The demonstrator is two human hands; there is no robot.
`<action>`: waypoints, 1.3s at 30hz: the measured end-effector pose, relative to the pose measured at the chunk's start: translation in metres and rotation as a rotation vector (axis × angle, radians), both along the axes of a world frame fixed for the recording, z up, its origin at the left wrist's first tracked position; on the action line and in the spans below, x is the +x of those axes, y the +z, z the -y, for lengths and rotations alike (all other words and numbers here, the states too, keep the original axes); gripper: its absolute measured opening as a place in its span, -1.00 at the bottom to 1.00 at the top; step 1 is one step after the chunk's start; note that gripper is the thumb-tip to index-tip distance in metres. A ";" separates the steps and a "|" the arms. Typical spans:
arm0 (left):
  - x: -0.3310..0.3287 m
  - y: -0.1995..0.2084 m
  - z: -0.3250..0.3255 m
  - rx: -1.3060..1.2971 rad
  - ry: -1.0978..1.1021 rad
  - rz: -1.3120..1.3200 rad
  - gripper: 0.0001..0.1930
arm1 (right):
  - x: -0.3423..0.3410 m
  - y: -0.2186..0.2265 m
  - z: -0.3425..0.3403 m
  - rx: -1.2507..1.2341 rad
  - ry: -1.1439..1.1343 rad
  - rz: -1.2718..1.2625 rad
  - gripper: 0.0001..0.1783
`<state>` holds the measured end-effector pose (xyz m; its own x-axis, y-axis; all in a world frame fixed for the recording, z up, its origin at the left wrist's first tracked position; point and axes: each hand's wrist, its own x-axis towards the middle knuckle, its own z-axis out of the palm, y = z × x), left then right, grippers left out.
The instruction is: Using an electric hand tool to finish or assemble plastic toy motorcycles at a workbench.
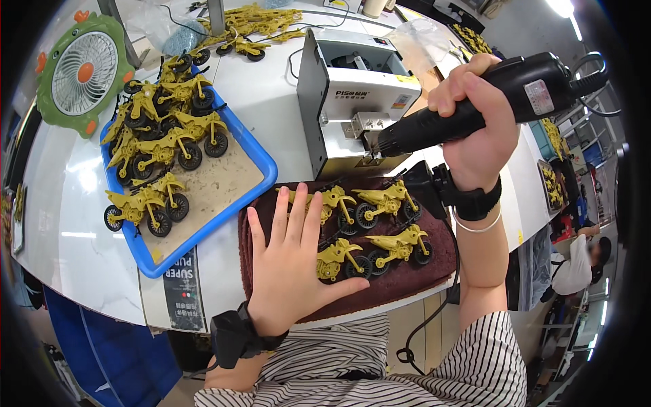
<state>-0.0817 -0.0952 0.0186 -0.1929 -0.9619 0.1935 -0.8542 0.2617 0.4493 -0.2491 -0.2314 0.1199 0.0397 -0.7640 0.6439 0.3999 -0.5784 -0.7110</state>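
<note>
My right hand (pixel 485 129) is wrapped round a black electric screwdriver (pixel 536 85), whose cord leaves its back end. The screwdriver's tip is at the front outlet of a grey and white screw feeder (pixel 369 98); whether it touches is hard to tell. My left hand (pixel 288 261) lies flat with fingers spread over the left part of a dark reddish-brown pad (pixel 427 271), partly covering yellow toy motorcycles with black wheels. Two toys show fully on the pad's right: a near toy motorcycle (pixel 400 245) and a far toy motorcycle (pixel 386 200).
Left of the pad, a blue tray (pixel 261 159) holds a heap of yellow toy motorcycles (pixel 163 142). A green fan (pixel 85 74) stands behind it. Yellow toy parts (pixel 258 24) are piled at the back. A cord (pixel 434 319) hangs near my right arm. A person (pixel 576 271) is at far right.
</note>
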 end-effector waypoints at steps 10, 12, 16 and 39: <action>0.000 -0.008 0.002 -0.018 0.002 0.037 0.09 | -0.004 -0.008 -0.060 0.178 0.261 -0.140 -0.79; 0.000 -0.008 0.002 -0.037 -0.003 0.031 0.09 | -0.005 -0.014 -0.066 0.179 0.252 -0.143 -0.78; 0.001 -0.008 0.003 -0.041 0.003 0.027 0.08 | -0.004 -0.022 -0.066 0.191 0.253 -0.140 -0.77; 0.002 -0.010 0.004 -0.031 -0.013 0.010 0.02 | 0.018 -0.038 -0.059 0.238 0.114 -0.385 -0.65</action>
